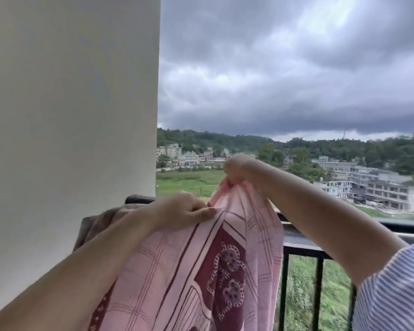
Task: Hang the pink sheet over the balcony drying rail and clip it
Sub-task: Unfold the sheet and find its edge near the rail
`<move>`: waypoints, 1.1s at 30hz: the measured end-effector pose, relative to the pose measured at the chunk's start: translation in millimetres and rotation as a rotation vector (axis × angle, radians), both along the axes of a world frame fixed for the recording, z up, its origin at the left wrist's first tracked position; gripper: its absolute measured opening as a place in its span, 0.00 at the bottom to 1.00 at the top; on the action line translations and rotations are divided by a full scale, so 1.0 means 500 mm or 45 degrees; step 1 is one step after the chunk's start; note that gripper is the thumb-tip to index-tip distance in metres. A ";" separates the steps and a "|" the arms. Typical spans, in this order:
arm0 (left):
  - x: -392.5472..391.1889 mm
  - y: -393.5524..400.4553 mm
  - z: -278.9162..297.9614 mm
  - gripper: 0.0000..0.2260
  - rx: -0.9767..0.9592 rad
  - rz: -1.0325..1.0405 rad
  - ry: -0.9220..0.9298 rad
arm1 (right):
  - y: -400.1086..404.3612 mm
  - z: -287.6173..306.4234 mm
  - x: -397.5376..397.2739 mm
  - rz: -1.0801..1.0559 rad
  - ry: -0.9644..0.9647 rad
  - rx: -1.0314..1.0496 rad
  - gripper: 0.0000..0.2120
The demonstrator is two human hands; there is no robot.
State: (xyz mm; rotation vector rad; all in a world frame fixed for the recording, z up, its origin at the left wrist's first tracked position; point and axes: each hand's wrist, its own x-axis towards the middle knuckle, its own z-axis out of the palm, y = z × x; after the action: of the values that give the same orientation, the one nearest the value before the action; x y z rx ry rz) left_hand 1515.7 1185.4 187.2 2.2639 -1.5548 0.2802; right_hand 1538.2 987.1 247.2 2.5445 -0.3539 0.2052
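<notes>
Holding the pink sheet (177,271) up at the balcony rail (344,226), not yet draped.

I see my left hand (184,211) and right hand (234,169) both pinching its top edge; hanging and clipping remain, no clip visible.

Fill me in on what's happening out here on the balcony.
A person is holding up a pink sheet with both bare hands. The right hand pinches a bunched top edge up high, and the left hand grips the edge lower down beside it. The sheet hangs in front of the black balcony rail, not yet spread over it. A brownish cloth already lies on the rail by the wall. No clips are visible.
</notes>
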 end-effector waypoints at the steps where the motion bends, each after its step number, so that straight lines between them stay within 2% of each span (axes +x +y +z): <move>1: -0.009 0.005 -0.015 0.27 0.069 0.019 -0.043 | 0.004 0.000 -0.008 0.007 0.024 0.015 0.16; 4: -0.007 0.007 -0.021 0.30 0.043 0.000 -0.003 | 0.009 -0.010 -0.061 0.046 0.006 0.276 0.20; 6: -0.004 0.002 -0.019 0.24 -0.017 -0.001 0.048 | 0.021 -0.026 -0.132 0.150 -0.159 0.463 0.21; 8: -0.003 0.000 -0.030 0.21 -0.074 -0.020 0.060 | 0.033 -0.062 -0.215 0.300 -0.597 0.501 0.17; 10: 0.002 0.002 -0.034 0.21 -0.103 -0.027 0.105 | 0.056 -0.127 -0.296 0.437 -1.197 0.371 0.18; 12: 0.004 0.005 -0.034 0.20 -0.132 -0.034 0.148 | 0.086 -0.208 -0.362 0.488 -1.571 0.192 0.17; 13: 0.004 0.005 -0.035 0.20 -0.140 -0.035 0.136 | 0.101 -0.255 -0.384 0.443 -1.624 0.165 0.18; 14: 0.001 0.004 -0.035 0.20 -0.143 -0.033 0.118 | 0.112 -0.302 -0.396 0.350 -1.572 0.203 0.20; 15: -0.004 0.002 -0.035 0.20 -0.147 -0.022 0.107 | 0.123 -0.345 -0.404 0.214 -1.412 0.346 0.24; 17: -0.012 -0.001 -0.032 0.20 -0.155 0.025 0.074 | 0.139 -0.404 -0.404 -0.121 -0.932 0.815 0.28; 18: -0.013 -0.002 -0.032 0.21 -0.147 0.051 0.037 | 0.150 -0.425 -0.396 -0.219 -0.700 1.127 0.25; 19: -0.015 -0.001 -0.033 0.21 -0.135 0.076 0.003 | 0.160 -0.441 -0.384 -0.286 -0.564 1.435 0.22; 20: -0.016 -0.001 -0.033 0.21 -0.121 0.101 -0.021 | 0.169 -0.453 -0.376 -0.329 -0.545 1.610 0.19; 22: -0.019 0.001 -0.035 0.21 -0.129 0.140 -0.029 | 0.166 -0.454 -0.383 -0.418 -0.628 1.674 0.15; 25: -0.018 0.012 -0.028 0.21 -0.125 0.248 -0.058 | 0.100 -0.394 -0.468 -0.475 -0.927 1.722 0.08; 28: -0.021 0.009 -0.017 0.18 -0.048 0.439 -0.182 | 0.028 -0.280 -0.569 -0.506 -1.412 1.634 0.15; 30: -0.031 -0.014 -0.006 0.16 -0.102 0.554 -0.206 | -0.013 -0.186 -0.587 -0.324 -1.701 1.669 0.17; 32: -0.038 -0.039 0.011 0.15 -0.270 0.619 -0.083 | -0.034 -0.087 -0.570 -0.123 -1.814 1.647 0.14; 33: -0.041 -0.047 0.022 0.15 -0.381 0.637 -0.006 | -0.040 -0.043 -0.560 -0.042 -1.816 1.539 0.13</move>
State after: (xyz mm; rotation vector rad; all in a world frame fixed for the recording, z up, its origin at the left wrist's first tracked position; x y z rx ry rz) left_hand 1495.2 1161.8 198.0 2.3652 -0.8523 0.6070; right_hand 1258.5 967.3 225.6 2.8739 -1.3194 2.4193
